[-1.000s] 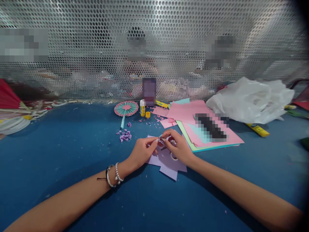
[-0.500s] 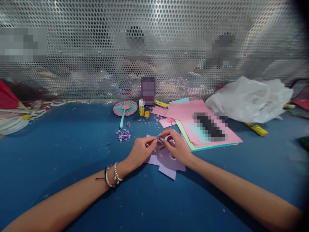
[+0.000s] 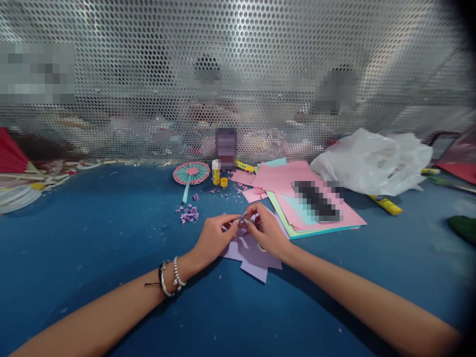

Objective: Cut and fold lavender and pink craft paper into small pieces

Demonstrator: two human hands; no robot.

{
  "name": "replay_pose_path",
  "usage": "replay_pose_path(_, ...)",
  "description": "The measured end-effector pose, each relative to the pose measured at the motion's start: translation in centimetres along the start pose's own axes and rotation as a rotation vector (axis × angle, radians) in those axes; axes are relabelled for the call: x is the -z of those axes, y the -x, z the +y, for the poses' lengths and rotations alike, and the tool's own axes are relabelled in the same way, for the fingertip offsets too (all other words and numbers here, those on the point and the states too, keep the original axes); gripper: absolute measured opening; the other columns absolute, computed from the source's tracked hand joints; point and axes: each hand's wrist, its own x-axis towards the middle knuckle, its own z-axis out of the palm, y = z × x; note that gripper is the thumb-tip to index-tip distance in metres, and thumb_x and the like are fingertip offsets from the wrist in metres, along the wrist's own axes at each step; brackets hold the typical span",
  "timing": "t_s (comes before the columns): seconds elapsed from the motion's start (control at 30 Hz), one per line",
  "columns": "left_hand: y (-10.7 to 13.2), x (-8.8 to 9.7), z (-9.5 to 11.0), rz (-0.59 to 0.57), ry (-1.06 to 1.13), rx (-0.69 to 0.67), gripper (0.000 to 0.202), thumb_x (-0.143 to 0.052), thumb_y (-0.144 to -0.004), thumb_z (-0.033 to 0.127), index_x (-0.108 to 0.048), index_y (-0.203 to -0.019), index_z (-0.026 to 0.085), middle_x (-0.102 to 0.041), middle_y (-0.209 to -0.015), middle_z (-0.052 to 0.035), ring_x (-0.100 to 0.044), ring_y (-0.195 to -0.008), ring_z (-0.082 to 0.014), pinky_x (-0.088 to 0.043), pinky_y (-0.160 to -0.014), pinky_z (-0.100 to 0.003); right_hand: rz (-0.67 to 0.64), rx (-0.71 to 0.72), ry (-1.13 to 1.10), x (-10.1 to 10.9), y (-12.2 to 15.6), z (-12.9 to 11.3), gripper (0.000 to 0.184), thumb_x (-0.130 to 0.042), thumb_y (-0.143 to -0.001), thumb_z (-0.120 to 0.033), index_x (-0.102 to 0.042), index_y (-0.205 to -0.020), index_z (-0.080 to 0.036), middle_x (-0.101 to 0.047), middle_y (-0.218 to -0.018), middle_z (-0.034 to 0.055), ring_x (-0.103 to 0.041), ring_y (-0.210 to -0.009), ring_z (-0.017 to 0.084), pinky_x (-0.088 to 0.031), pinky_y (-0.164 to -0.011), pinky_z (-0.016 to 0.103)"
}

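Over a lilac paper sheet [image 3: 255, 270], my left hand [image 3: 213, 237] and my right hand [image 3: 270, 234] meet fingertip to fingertip. Both are closed in a pinch around a small purple paper piece [image 3: 241, 219], mostly covered by the fingers. The sheet lies on the blue table, partly under my right hand. To the left is a little heap of crumpled purple paper bits [image 3: 189, 214]. Behind it lies a pleated teal-and-pink paper fan [image 3: 191, 173] with a teal handle. An uncapped glue stick [image 3: 216, 174] stands beside its yellow cap [image 3: 223, 182].
Stacked coloured paper [image 3: 327, 229] with a blurred dark object [image 3: 318, 201] lies to the right. Behind are a white plastic bag [image 3: 375, 161] and a yellow tube [image 3: 387, 204]. A perforated metal screen [image 3: 141, 99] borders the table's far side; a red fan [image 3: 13, 153] sits left.
The view has shifted a little, so the table things appear slightly lower and further left. Both hands keep their pinch, with only small finger movements.
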Motion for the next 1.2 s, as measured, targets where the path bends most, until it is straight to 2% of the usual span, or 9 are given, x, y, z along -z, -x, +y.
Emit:
replay_pose_path(0.3, 0.03, 0.01, -0.10, 0.020, -0.055, -0.056, 0.028, -0.048, -0.085, 0.029, -0.067, -0.103, 0.018, -0.070, -0.095, -0.0056, -0.064, -0.074, -0.0154, -0.049, -0.067, -0.025, 0.038, 0.054, 0.032, -0.03, 0.12, -0.09, 0.009, -0.049, -0.083, -0.025, -0.047, -0.091, -0.022, -0.051, -0.084, 0.0023, -0.052, -0.068, 0.013, -0.043, -0.057, 0.026)
replay_pose_path(0.53, 0.09, -0.09, -0.42, -0.008, -0.019, -0.018, 0.030, -0.047, -0.086, 0.030, -0.066, -0.105, 0.018, -0.070, -0.093, -0.0061, -0.064, -0.067, -0.0141, -0.049, -0.062, -0.024, 0.077, 0.130, 0.069, -0.13, 0.12, -0.02, 0.010, -0.048, -0.081, -0.016, -0.049, -0.089, -0.022, -0.051, -0.083, 0.0020, -0.053, -0.074, 0.013, -0.044, -0.058, 0.025)
replay_pose_path(0.9, -0.02, -0.09, -0.25, -0.055, 0.068, 0.019, 0.031, -0.046, -0.086, 0.029, -0.066, -0.103, 0.015, -0.070, -0.083, -0.0057, -0.059, -0.057, -0.0103, -0.046, -0.058, -0.022, 0.097, 0.212, 0.101, 0.00, 0.01, 0.12, 0.014, -0.049, -0.078, -0.010, -0.049, -0.087, -0.021, -0.050, -0.084, 0.0023, -0.051, -0.080, 0.015, -0.043, -0.061, 0.025)
replay_pose_path(1.07, -0.07, -0.05, -0.02, -0.068, 0.073, 0.038, 0.030, -0.045, -0.085, 0.029, -0.067, -0.100, 0.015, -0.069, -0.080, -0.0049, -0.058, -0.057, -0.0105, -0.045, -0.058, -0.022, 0.091, 0.204, 0.104, 0.03, 0.13, 0.11, 0.015, -0.049, -0.079, -0.010, -0.049, -0.089, -0.021, -0.050, -0.086, 0.0025, -0.050, -0.081, 0.014, -0.043, -0.061, 0.025)
replay_pose_path(1.2, -0.12, -0.05, -0.10, -0.066, 0.042, 0.026, 0.030, -0.045, -0.086, 0.029, -0.067, -0.099, 0.015, -0.066, -0.068, -0.0031, -0.056, -0.056, -0.0113, -0.043, -0.057, -0.022, 0.087, 0.192, 0.115, 0.07, 0.25, 0.06, 0.014, -0.049, -0.080, -0.013, -0.048, -0.091, -0.022, -0.049, -0.087, 0.0028, -0.050, -0.079, 0.015, -0.043, -0.059, 0.025)
